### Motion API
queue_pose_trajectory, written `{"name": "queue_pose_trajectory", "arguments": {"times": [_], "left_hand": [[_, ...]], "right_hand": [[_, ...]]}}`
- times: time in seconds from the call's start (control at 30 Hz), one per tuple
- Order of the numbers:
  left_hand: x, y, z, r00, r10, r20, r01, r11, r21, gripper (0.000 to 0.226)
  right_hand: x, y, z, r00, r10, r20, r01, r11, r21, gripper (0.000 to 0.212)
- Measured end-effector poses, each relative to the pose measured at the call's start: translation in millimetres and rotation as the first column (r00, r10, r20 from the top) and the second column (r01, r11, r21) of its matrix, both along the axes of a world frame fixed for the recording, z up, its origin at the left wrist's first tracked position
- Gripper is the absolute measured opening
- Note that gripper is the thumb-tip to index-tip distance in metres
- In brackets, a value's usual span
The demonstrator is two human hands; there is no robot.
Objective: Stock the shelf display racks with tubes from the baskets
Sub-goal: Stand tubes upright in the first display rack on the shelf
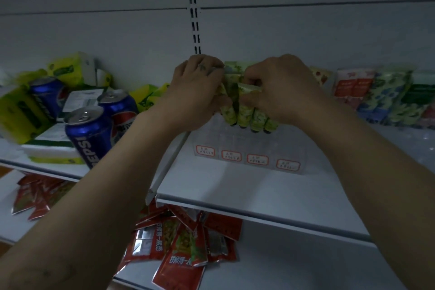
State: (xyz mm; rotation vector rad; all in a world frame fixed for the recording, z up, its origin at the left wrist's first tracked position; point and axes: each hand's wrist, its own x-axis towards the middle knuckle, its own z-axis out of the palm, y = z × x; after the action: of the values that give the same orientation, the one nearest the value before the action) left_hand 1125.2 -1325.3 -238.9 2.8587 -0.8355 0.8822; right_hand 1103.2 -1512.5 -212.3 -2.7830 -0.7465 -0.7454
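Observation:
A clear plastic display rack [247, 148] with red-framed price labels stands on the white shelf [247, 198]. Several green patterned tubes [244, 113] stand caps-down in its front row, with more green tubes behind them. My left hand [197, 92] grips the tubes from the left side, fingers curled over their tops. My right hand [282, 92] pinches the flat top end of a tube from the right. Both hands hide the tubes' upper parts. No basket is in view.
Blue Pepsi cans [90, 134] and yellow-green packs [21, 110] crowd the shelf to the left. Patterned boxes [386, 96] line the back at right. Red snack packets [181, 249] lie on the lower shelf. A slotted upright [194, 14] runs up the back wall.

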Motion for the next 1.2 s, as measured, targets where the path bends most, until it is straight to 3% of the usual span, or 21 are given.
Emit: {"name": "queue_pose_trajectory", "arguments": {"times": [0.17,0.37,0.5,0.7,1.0,1.2], "left_hand": [[-1.9,-8.4,5.6,1.0,0.018,0.024,-0.016,0.994,-0.11,0.059],[0.2,-5.9,3.7,0.97,-0.027,0.24,0.045,0.996,-0.072,0.049],[-4.4,-9.8,6.1,0.951,-0.03,0.308,0.049,0.997,-0.056,0.043],[-6.8,-14.7,9.4,0.976,-0.065,0.208,0.069,0.998,-0.009,0.036],[-9.8,-15.3,16.8,0.998,0.045,-0.043,-0.052,0.983,-0.176,0.019],[-7.6,-20.9,13.6,0.991,0.098,-0.094,-0.117,0.97,-0.215,0.014]], "right_hand": [[0.0,-1.6,0.3,0.999,0.011,0.03,-0.011,1.0,0.001,0.027],[-0.6,-0.9,-1.7,0.998,-0.007,0.06,0.01,0.999,-0.044,0.022],[-2.1,0.0,-4.3,0.999,-0.005,0.055,0.007,0.999,-0.042,0.019],[-1.2,-0.1,-5.8,0.999,-0.038,0.035,0.04,0.998,-0.049,0.025],[-1.8,-6.7,-5.3,1.0,0.003,-0.019,-0.003,1.0,0.0,0.026],[-1.9,-7.1,-8.4,1.0,0.006,-0.005,-0.006,1.0,0.011,0.023]]}}
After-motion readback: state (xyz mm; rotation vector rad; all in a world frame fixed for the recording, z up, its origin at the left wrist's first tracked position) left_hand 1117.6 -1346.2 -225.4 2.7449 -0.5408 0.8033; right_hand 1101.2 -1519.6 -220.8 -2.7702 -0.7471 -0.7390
